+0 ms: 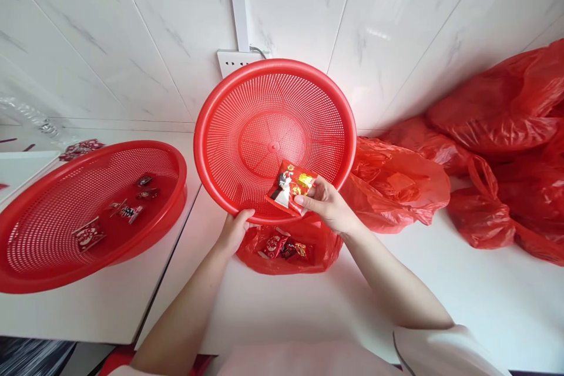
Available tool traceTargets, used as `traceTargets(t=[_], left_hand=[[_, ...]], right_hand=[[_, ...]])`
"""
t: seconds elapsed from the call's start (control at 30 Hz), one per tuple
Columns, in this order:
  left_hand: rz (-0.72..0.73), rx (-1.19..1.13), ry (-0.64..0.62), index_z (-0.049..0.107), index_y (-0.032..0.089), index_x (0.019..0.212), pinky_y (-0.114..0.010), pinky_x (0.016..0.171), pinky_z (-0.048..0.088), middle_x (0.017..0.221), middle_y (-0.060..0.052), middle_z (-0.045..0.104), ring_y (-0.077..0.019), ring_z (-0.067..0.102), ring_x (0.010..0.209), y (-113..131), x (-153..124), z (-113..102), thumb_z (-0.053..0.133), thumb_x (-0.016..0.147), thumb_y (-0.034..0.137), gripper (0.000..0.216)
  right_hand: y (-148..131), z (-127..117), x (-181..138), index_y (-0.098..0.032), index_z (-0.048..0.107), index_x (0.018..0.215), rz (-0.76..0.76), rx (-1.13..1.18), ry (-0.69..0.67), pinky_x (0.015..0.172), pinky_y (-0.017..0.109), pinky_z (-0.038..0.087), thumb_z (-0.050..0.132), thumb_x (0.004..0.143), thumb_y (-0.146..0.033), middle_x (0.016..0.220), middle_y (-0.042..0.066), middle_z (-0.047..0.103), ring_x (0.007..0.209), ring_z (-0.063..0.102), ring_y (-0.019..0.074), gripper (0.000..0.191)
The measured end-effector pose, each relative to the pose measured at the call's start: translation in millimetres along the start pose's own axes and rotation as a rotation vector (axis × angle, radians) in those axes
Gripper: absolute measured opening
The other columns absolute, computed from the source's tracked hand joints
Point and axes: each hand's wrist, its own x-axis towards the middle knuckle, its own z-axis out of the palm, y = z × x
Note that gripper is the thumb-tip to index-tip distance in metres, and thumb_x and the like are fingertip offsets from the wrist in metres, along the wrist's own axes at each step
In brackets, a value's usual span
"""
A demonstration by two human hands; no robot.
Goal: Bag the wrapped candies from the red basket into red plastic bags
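Observation:
My left hand (234, 229) grips the lower rim of a round red perforated basket (247, 129), holding it tilted up so its inside faces me. My right hand (328, 205) pinches a small red, white and gold packet (291, 185) at the basket's lower inside edge. Just below the basket lies an open red plastic bag (326, 249) with a few small wrapped sweets (282, 245) inside.
A second red perforated basket (48, 223) sits on the counter at left, holding several small wrapped sweets (127, 210). Crumpled red plastic bags (497, 135) pile up along the right against the white tiled wall. A wall socket (231, 61) sits behind the tilted basket.

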Motion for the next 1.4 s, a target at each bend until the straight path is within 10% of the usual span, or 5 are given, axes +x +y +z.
traceTargets(t=[0.4,0.63,0.97,1.2,1.4], left_hand=[[-0.001,-0.022,-0.019,0.058,0.016,0.122,-0.041,0.083,0.058,0.114,-0.011,0.070,-0.0290,0.067,0.106,1.6,-1.1,2.1,0.065,0.075,0.021,0.048],[0.038,-0.065,0.028,0.067,0.016,0.098,-0.036,0.078,0.058,0.098,-0.007,0.074,-0.0264,0.070,0.095,2.1,-0.7,1.9,0.066,0.074,0.023,0.025],[0.040,-0.049,0.001,0.065,0.012,0.101,-0.042,0.080,0.057,0.099,-0.011,0.073,-0.0299,0.069,0.097,6.0,-2.1,3.4,0.063,0.075,0.024,0.029],[0.035,0.007,0.040,0.067,0.012,0.096,-0.038,0.069,0.059,0.100,-0.013,0.072,-0.0313,0.068,0.095,6.4,-3.3,4.6,0.061,0.077,0.028,0.026],[0.049,-0.004,0.026,0.067,0.012,0.092,-0.035,0.064,0.059,0.094,-0.011,0.072,-0.0292,0.067,0.094,12.0,-0.9,0.3,0.061,0.077,0.031,0.024]], right_hand=[[-3.7,2.5,-6.7,-0.026,0.052,0.105,-0.159,-0.177,-0.020,0.080,0.032,0.053,0.071,0.082,-0.035,0.099,0.002,0.066,0.090,0.064,0.0176,0.032],[-28.0,-14.2,-15.2,-0.021,0.069,0.094,-0.071,-0.756,-0.527,0.061,0.027,0.048,0.062,0.088,-0.034,0.077,0.000,0.069,0.065,0.060,0.0143,0.015],[-8.7,-17.9,-3.7,-0.022,0.061,0.108,-0.067,-0.337,-0.170,0.080,0.033,0.055,0.060,0.090,-0.036,0.100,0.004,0.070,0.091,0.067,0.0179,0.023],[-33.5,-20.2,-17.6,-0.024,0.072,0.098,-0.173,-0.949,-0.448,0.064,0.028,0.050,0.060,0.088,-0.024,0.084,0.002,0.073,0.069,0.065,0.0152,0.015],[-40.5,-9.1,-31.1,-0.032,0.070,0.108,-0.174,-1.153,-0.424,0.059,0.028,0.048,0.063,0.088,-0.035,0.084,0.000,0.074,0.065,0.066,0.0169,0.022]])
